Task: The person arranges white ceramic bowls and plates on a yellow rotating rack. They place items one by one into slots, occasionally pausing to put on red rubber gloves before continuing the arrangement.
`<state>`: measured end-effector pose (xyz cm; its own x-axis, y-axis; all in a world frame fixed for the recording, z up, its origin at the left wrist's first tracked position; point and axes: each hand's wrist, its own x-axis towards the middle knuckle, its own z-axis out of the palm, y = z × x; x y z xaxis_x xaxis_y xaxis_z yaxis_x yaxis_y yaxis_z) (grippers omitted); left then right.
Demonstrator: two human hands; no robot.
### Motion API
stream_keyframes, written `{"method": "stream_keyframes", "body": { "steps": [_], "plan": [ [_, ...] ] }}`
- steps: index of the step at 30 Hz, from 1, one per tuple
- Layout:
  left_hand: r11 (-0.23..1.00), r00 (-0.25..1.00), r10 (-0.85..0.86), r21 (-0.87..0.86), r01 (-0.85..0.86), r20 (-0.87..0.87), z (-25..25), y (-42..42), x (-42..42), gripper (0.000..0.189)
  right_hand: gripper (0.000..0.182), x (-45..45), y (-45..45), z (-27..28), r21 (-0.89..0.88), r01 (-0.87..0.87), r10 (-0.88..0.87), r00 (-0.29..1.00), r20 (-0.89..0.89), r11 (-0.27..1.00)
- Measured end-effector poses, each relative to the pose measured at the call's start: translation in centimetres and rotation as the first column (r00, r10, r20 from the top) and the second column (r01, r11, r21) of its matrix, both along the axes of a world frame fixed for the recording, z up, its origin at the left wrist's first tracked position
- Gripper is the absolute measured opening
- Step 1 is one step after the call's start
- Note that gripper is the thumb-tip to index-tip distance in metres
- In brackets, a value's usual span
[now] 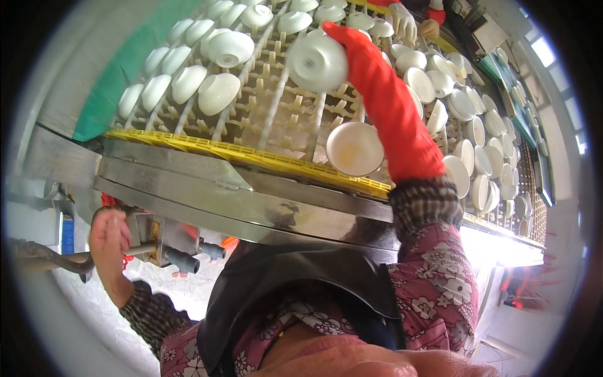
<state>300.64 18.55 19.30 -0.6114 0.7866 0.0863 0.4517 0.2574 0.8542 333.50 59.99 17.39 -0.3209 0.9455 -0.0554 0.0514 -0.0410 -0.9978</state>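
Observation:
My right hand (pixel 346 52), in a long red rubber glove, grips a white bowl (pixel 316 61) over the pegged conveyor belt (pixel 268 106); the bowl's base faces the camera. Nearer the belt's yellow edge (pixel 264 155), another white bowl (pixel 355 149) lies with its inside facing up and yellowish residue in it. To the left, rows of white bowls (pixel 218 94) lean on the pegs. Bare and with bent fingers, my left hand (pixel 110 228) hangs below the steel ledge, near a metal pipe; whether it touches anything is unclear.
A steel ledge (pixel 301 212) runs between me and the belt. Many bowls and dishes (pixel 480 160) crowd the right side. At the far side are a co-worker's gloved hand (pixel 403 23) and bare-looking hand (pixel 429 29). A green curtain (pixel 122 75) borders the left. Pipe fittings (pixel 183 261) sit below.

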Motion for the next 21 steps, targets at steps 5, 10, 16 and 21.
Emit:
{"method": "stream_keyframes", "body": {
  "steps": [5, 10, 16, 21],
  "plan": [
    [0.847, 0.82, -0.526, -0.045, 0.53, -0.225, 4.5, 14.1, 6.4, 0.034, 0.044, -4.1, 5.1, -1.7, 0.131, 0.071, -0.036, 0.967, -0.251, 0.989],
    [0.741, 0.396, -0.665, -0.493, 0.456, -0.633, -0.6, 26.8, 1.2, 0.05, 0.055, 2.7, 0.4, -3.0, 0.579, -0.106, -0.332, 0.729, 0.598, 0.808],
    [0.78, 0.336, -0.625, -0.547, 0.303, -0.705, -5.2, 40.9, -3.0, 0.05, 0.062, 15.1, -3.7, -7.8, 0.769, -0.466, -0.606, 0.479, 0.635, 0.438],
    [0.669, 0.257, -0.742, -0.655, 0.352, -0.619, -5.2, 44.4, -2.8, 0.041, 0.049, 16.9, -3.3, -9.3, 0.627, -0.178, -0.414, 0.612, 0.674, 0.759]
  ]
}}
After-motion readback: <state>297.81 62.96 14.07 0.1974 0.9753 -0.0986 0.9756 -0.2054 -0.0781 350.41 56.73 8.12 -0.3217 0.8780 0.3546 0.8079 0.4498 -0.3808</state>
